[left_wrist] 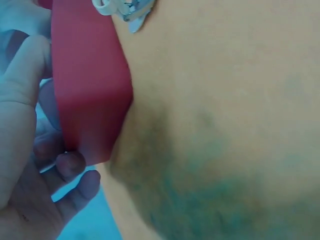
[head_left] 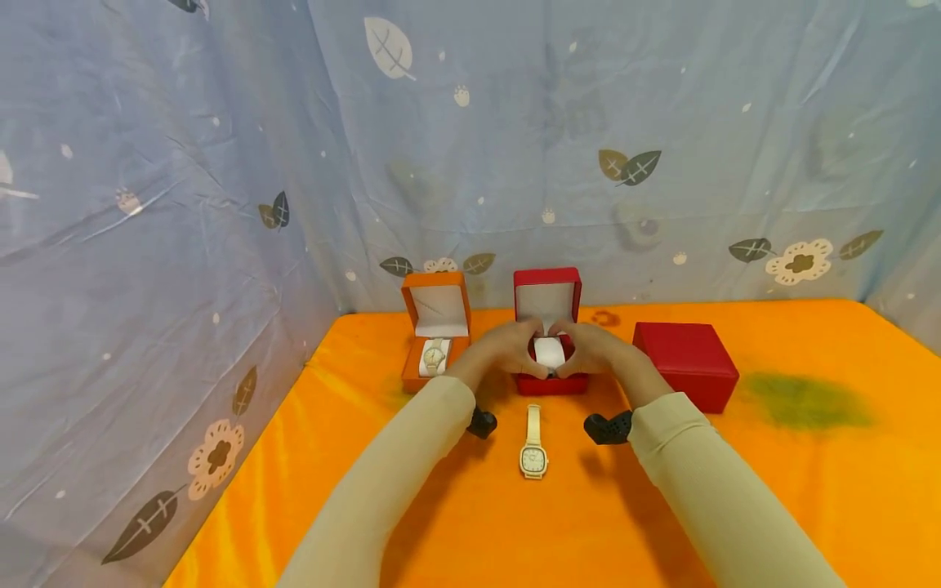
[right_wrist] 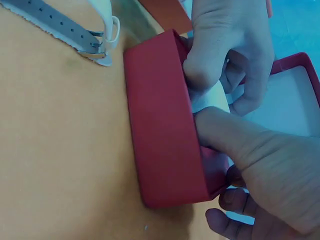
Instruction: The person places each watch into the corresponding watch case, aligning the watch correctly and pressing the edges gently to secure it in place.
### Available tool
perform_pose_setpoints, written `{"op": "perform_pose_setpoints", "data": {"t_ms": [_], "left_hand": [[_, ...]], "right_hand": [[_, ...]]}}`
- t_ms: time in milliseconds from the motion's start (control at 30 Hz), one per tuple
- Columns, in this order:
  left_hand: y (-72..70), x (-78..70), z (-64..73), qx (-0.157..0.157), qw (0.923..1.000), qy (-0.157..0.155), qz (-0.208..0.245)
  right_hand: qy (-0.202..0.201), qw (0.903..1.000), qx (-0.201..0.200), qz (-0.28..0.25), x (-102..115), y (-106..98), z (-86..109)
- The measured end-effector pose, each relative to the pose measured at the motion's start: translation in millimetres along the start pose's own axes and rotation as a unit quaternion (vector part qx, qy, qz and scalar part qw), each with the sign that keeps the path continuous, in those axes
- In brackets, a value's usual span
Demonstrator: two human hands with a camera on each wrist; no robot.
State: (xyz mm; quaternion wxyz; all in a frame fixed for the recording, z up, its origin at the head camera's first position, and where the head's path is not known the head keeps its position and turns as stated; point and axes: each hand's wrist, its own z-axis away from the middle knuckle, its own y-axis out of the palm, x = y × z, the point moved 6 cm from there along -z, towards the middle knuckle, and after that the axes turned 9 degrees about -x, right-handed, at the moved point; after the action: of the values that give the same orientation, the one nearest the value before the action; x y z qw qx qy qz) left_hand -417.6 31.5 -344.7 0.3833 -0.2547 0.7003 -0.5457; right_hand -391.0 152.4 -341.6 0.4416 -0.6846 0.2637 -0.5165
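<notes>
A white cushion (head_left: 549,351) is pinched by 2 hands inside an open red box (head_left: 551,387), which is set at the far middle of an orange tablecloth (head_left: 794,498). The cushion is gripped on its left by the left hand (head_left: 510,347) and on its right by the right hand (head_left: 595,347) — thumbs on the near side, forefingers curled round the far side. In the right wrist view, both thumbs are seen tucked just inside the near wall of the box. The other fingers of the right hand are held bent at the right end of the box, partly hidden by it. The lid (head_left: 544,296) is raised at the far side, and its pale lining is shown.

To the left, an open orange box (head_left: 412,371) is placed, in which a pale-strapped watch (head_left: 434,357) is held round a white cushion of its own. On the near side of the open red box, a loose watch (head_left: 532,459) is laid face up, its dial turned to the near side — well clear of both hands. To the right, a closed red box (head_left: 684,359) is seen, with a green patch (head_left: 809,402) on the cloth beyond it. The far edge is backed by a leaf-patterned curtain (head_left: 551,163).
</notes>
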Motion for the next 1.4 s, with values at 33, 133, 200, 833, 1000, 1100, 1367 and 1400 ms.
{"op": "perform_pose_setpoints", "data": {"t_ms": [33,133,200,833,1000,1100,1367,1400], "left_hand": [[1.2,0.4,0.5,-0.002,1.0,0.002,-0.005],[3.1,2.1,2.5,-0.016,0.9996,0.004,-0.022],[3.1,3.0,3.5,-0.028,0.9992,0.003,-0.03],[-17.8,-15.5,24.4,-0.084,0.9954,0.02,-0.042],[-24.4,-26.3,40.6,-0.104,0.9922,0.045,-0.05],[-28.0,-32.7,53.6,-0.115,0.9897,0.062,-0.058],[-30.7,-46.4,80.2,-0.125,0.9862,0.088,-0.064],[-30.8,-47.7,81.9,-0.126,0.986,0.089,-0.063]], "right_hand": [[0.003,1.0,0.0,0.001,-0.5,1.5,0.0],[0.001,1.0,-0.001,0.0,-0.5,4.0,0.2],[-0.005,0.9999,-0.01,-0.002,-0.1,3.9,0.8],[-0.038,0.995,-0.087,-0.031,6.4,-13.1,25.6],[-0.044,0.9936,-0.082,-0.064,10.0,-15.4,42.9],[-0.06,0.9902,-0.079,-0.098,12.9,-17.2,57.6],[-0.109,0.9795,-0.098,-0.137,22.9,-16.2,86.8],[-0.114,0.978,-0.106,-0.139,24.0,-16.3,88.7]]}}
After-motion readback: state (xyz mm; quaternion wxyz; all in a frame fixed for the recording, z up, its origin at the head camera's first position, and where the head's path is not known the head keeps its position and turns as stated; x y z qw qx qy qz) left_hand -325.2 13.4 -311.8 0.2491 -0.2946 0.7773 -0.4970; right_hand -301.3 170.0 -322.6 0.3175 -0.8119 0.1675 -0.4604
